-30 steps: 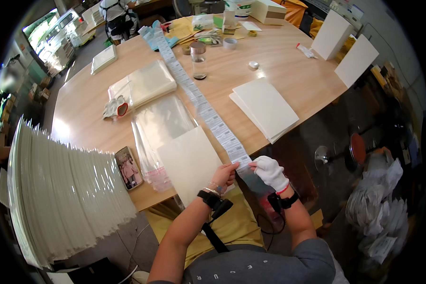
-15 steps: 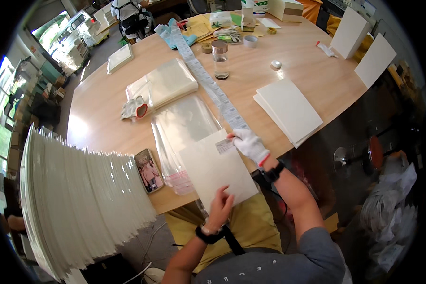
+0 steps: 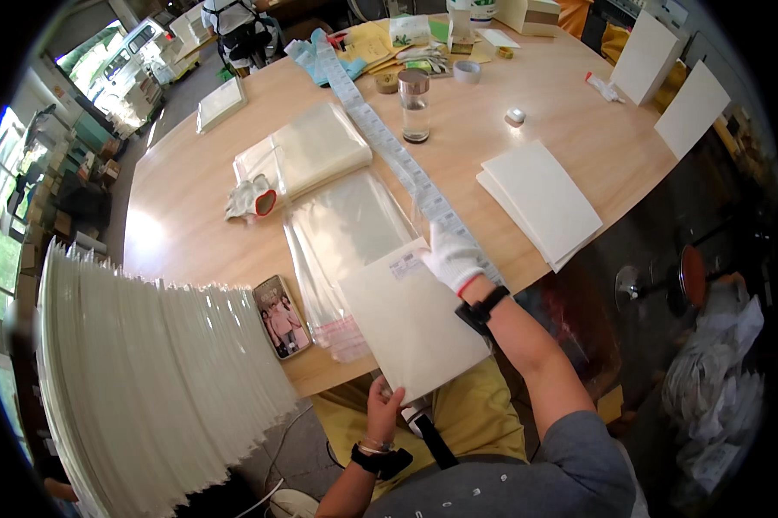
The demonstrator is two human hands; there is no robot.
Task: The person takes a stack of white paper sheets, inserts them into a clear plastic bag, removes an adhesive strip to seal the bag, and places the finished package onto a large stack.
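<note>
Left hand [image 3: 383, 406] fingers mostly hidden beneath cream sheet [image 3: 412, 321].

Card sheet [image 3: 411, 328] overhangs worktop [image 3: 190, 224] near edge, phone [image 3: 282, 316] left of it, bag pile [image 3: 354, 229] behind, label strip [image 3: 398, 155] running right of bags.

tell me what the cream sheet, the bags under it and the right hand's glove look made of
Cream sheet: likely matte card or stiff paper; it stays flat while held. Bags: clear glossy plastic film, wood showing through. Glove on the right hand: white knit fabric with a red cuff edge.
</note>
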